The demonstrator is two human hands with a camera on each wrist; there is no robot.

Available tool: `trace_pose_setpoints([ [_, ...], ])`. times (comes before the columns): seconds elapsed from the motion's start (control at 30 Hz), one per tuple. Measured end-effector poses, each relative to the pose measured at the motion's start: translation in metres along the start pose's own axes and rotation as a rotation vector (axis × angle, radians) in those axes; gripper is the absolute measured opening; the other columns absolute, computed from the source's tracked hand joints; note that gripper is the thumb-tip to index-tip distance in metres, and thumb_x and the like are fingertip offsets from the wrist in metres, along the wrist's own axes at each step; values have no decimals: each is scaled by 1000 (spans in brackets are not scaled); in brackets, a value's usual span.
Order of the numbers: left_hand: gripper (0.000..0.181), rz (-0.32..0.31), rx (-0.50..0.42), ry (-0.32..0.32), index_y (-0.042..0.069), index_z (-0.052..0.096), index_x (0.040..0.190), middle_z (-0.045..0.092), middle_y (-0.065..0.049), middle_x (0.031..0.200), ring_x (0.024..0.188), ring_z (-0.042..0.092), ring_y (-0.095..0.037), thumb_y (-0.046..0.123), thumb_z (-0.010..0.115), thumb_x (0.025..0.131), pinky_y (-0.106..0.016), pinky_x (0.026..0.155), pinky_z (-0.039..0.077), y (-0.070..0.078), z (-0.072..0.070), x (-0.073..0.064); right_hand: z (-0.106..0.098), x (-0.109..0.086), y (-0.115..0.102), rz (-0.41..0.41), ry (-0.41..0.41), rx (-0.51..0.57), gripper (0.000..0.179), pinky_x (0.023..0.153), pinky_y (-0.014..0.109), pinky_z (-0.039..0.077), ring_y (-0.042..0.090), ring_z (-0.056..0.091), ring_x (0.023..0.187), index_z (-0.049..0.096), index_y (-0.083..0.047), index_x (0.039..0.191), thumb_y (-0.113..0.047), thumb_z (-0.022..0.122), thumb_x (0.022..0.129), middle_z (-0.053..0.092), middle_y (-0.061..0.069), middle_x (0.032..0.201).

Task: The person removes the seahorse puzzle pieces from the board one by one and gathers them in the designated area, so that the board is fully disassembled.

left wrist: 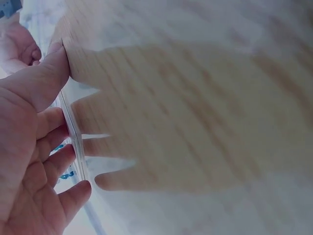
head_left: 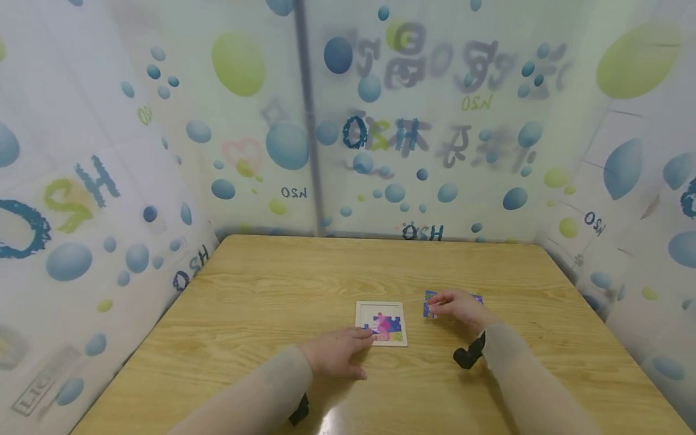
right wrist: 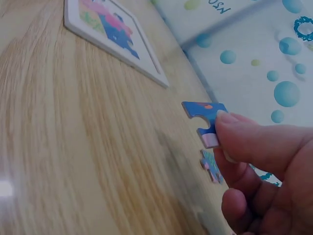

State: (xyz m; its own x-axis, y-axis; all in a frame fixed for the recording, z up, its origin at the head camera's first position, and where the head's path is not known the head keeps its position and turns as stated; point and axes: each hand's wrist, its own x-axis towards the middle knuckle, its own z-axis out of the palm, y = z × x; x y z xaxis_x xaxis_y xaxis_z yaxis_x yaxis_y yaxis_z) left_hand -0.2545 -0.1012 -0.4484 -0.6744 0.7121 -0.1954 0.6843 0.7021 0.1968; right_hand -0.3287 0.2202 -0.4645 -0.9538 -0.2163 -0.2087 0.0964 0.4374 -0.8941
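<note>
Left grip [head_left: 336,351]: fingers lying apart, touching the white tray [head_left: 367,312] by its near-left corner.
Right grip [head_left: 462,307]: clamping 1 puzzle piece [right wrist: 205,108] above the worktop [head_left: 244,290], toward its right edge.
White tray: lying between the worktop's left and right edges, carrying joined pieces [head_left: 393,325].
Loose pieces [head_left: 476,298]: lying beyond the right grip.
Pinch: possibly slipping if pressure is fading, dropping the puzzle piece.
Joined pieces: possibly shifting if the left grip is pushing.
</note>
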Motion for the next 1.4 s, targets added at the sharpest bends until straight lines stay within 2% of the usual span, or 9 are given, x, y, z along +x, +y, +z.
trace_pose_setpoints([
  [0.23, 76, 7, 9, 4, 15, 38, 148, 32, -1, 154, 140, 31, -23, 54, 60, 87, -37, 114, 26, -1, 0, -1, -1, -4, 3, 50, 23, -16, 20, 72, 31, 44, 21, 54, 84, 68, -2, 104, -12, 70, 88, 63, 5, 93],
  [0.37, 75, 6, 17, 3, 15, 38, 148, 32, -1, 154, 140, 32, -23, 54, 60, 87, -37, 114, 26, 0, 0, -1, 2, -4, 2, 72, 45, -61, 18, 72, 31, 45, 21, 53, 84, 67, -2, 103, -10, 71, 87, 62, 6, 93],
  [0.6, 76, 11, 23, 6, 15, 38, 148, 31, -1, 155, 140, 32, -23, 55, 59, 87, -37, 114, 26, -2, 2, 1, 3, -4, 4, 91, 88, -215, 18, 84, 40, 42, 23, 52, 91, 69, -8, 102, -16, 72, 87, 62, 6, 99],
  [0.87, 75, 9, 12, 5, 15, 38, 148, 31, -1, 155, 140, 31, -23, 55, 59, 88, -38, 114, 26, -2, 2, 0, 3, -2, 4, 81, 93, -289, 23, 90, 47, 43, 24, 55, 96, 69, -9, 106, -20, 72, 87, 64, 7, 105],
  [0.97, 75, 4, 8, 2, 16, 38, 148, 31, -1, 155, 140, 31, -23, 55, 59, 87, -38, 114, 26, -1, 1, 0, 4, -3, 1, 91, 98, -298, 24, 86, 43, 44, 24, 53, 94, 69, -10, 108, -22, 71, 88, 62, 8, 105],
  [1.17, 75, -7, -2, -6, 15, 39, 148, 31, -1, 155, 140, 31, -23, 54, 60, 87, -38, 114, 26, 1, -2, -1, 13, -1, -12, 41, 69, -299, 24, 72, 33, 46, 22, 52, 86, 70, -8, 109, -22, 69, 89, 61, 7, 101],
  [1.4, 75, -4, 16, 9, 14, 40, 147, 33, -1, 154, 139, 33, -22, 54, 61, 87, -36, 114, 27, 2, 0, 0, 40, 7, -30, 35, 36, -250, 22, 72, 32, 45, 20, 51, 87, 70, -12, 108, -24, 69, 89, 62, 3, 101],
])
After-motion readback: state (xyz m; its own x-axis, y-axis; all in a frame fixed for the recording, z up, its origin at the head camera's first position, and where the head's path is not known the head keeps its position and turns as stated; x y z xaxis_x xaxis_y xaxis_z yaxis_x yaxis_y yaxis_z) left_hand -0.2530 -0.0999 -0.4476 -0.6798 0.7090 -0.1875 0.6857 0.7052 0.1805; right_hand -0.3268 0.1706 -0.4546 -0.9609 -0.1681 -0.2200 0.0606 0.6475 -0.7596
